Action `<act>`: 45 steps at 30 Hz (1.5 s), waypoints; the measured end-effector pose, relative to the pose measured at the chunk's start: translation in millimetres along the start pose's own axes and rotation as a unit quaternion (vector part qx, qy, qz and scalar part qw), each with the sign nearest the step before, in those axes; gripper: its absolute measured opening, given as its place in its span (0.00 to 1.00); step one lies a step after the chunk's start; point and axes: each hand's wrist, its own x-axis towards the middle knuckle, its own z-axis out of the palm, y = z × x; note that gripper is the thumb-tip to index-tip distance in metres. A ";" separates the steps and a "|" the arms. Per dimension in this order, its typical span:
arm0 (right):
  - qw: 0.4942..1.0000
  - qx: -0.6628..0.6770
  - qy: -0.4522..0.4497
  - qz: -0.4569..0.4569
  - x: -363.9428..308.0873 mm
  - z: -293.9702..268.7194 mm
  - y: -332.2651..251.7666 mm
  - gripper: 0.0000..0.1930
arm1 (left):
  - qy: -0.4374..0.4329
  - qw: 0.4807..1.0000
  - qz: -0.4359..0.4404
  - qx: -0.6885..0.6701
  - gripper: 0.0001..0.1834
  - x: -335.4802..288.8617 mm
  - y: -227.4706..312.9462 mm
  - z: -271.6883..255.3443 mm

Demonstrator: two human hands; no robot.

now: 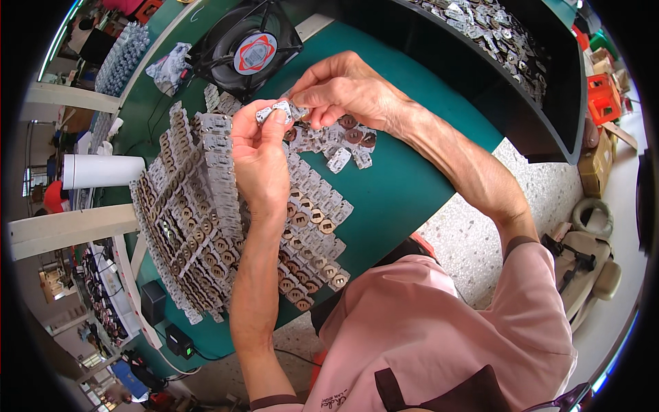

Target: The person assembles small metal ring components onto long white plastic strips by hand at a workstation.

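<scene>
Above the middle of the table my two hands meet with fingertips close together. Between thumb and fingers, my left hand (262, 168) pinches small pale grey moulded pieces (282, 108). My right hand (347, 89) is closed at their right end, its thumb and forefinger on a similar grey piece (298, 110). Whether the pieces are joined cannot be made out. Just below my right hand lies a loose pile of such pieces (338, 159), some showing round brown discs. Stacked rows of them (199, 226) stand beside and under my left forearm.
A black fan (248, 51) stands at the table's far side. Upper right, a large black bin (549, 130) holds many loose pieces. The green table top (405, 175) ends near my body. A white cylinder (103, 171) and wooden bars (75, 230) are at the left.
</scene>
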 end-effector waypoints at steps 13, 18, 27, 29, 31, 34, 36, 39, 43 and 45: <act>0.999 -0.032 -0.004 0.011 1.0 2.8 0.9 0.10 | 0.007 1.000 -0.016 0.013 0.07 1.7 0.6 -0.4; 1.000 -0.024 -0.003 0.003 3.0 3.1 1.5 0.09 | 0.011 1.000 -0.021 -0.004 0.07 3.8 1.6 -0.6; 1.000 -0.009 -0.007 0.008 3.5 1.1 2.0 0.10 | 0.002 0.999 -0.045 -0.021 0.07 4.3 2.4 -0.7; 1.000 -0.001 -0.007 0.003 3.4 0.7 1.8 0.09 | 0.002 0.999 -0.047 -0.022 0.07 3.5 3.6 1.0; 1.000 0.009 -0.007 -0.002 3.6 1.2 1.6 0.07 | 0.003 0.999 -0.049 -0.023 0.07 3.3 4.3 0.7; 1.000 0.010 -0.008 -0.007 3.8 1.2 1.2 0.07 | -0.001 0.999 -0.044 -0.024 0.07 3.6 4.3 0.6; 1.000 0.011 -0.004 -0.015 3.3 1.6 0.9 0.07 | 0.001 0.999 -0.037 -0.026 0.07 3.4 4.6 1.2; 0.999 0.015 0.024 0.016 4.8 3.4 -0.4 0.08 | 0.002 0.998 -0.052 -0.020 0.07 5.0 3.8 -1.0; 0.999 0.021 0.025 0.019 5.6 3.2 0.6 0.08 | 0.012 0.998 -0.057 -0.023 0.07 5.6 3.7 0.0; 0.999 0.016 0.029 0.020 5.6 3.1 1.1 0.08 | 0.011 0.998 -0.063 -0.015 0.07 5.7 4.7 0.3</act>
